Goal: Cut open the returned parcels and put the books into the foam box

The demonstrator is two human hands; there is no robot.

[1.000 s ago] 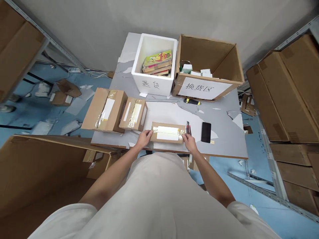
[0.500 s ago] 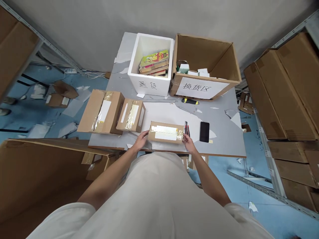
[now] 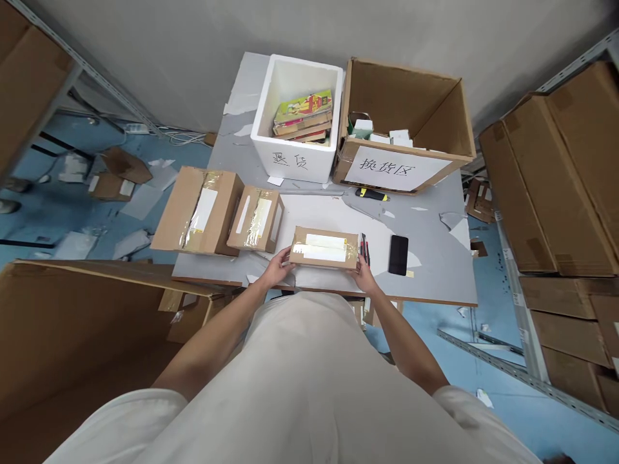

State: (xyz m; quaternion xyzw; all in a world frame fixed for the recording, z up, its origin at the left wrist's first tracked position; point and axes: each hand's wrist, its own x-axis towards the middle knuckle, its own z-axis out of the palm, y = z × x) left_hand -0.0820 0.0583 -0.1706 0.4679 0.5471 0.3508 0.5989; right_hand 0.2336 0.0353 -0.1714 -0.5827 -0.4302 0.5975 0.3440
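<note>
On the grey table (image 3: 430,222), left, stand a large box (image 3: 181,209) and a smaller box (image 3: 273,222); at the near middle, the half-curled left hand (image 3: 276,268) grips one end of a long carton (image 3: 326,248), the half-curled right hand (image 3: 363,276) the other; a phone (image 3: 398,255) lies right.

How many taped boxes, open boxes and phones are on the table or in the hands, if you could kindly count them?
Taped boxes: 3, one held between left hand and right hand
Open boxes: 2
Phones: 1
Total: 6
</note>
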